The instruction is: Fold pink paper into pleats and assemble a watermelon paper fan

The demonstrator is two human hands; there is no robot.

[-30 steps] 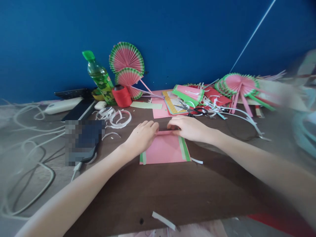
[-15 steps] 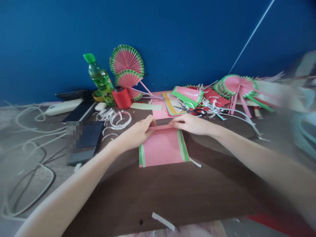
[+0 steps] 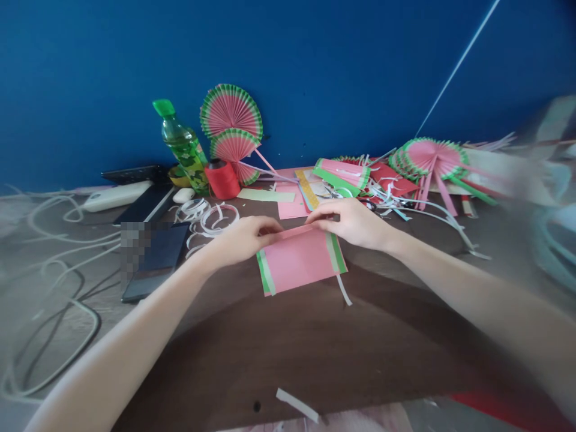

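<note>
A pink paper sheet (image 3: 299,261) with green and pale green stripes along its two sides is held up by its far edge, tilted over the brown table (image 3: 288,342). My left hand (image 3: 245,239) pinches the far left corner, its fingertips partly hidden behind the paper. At the far right corner, my right hand (image 3: 348,221) grips the same edge between thumb and fingers. The far edge looks folded over in a narrow band. A thin white paper strip (image 3: 344,290) hangs or lies below the sheet's right side.
Behind stand a green bottle (image 3: 180,144), a red thread spool (image 3: 222,180) and pleated paper fans (image 3: 231,111). White tape rings (image 3: 219,219) and a dark phone-like slab (image 3: 157,264) lie left. Paper scraps (image 3: 387,195) and more fans (image 3: 429,159) are heaped right. Another strip (image 3: 297,405) lies near the front edge.
The pink sheet has been lifted off the table and tilted, its near edge rising on the right. Both hands keep hold of its far edge; the right hand has risen slightly.
</note>
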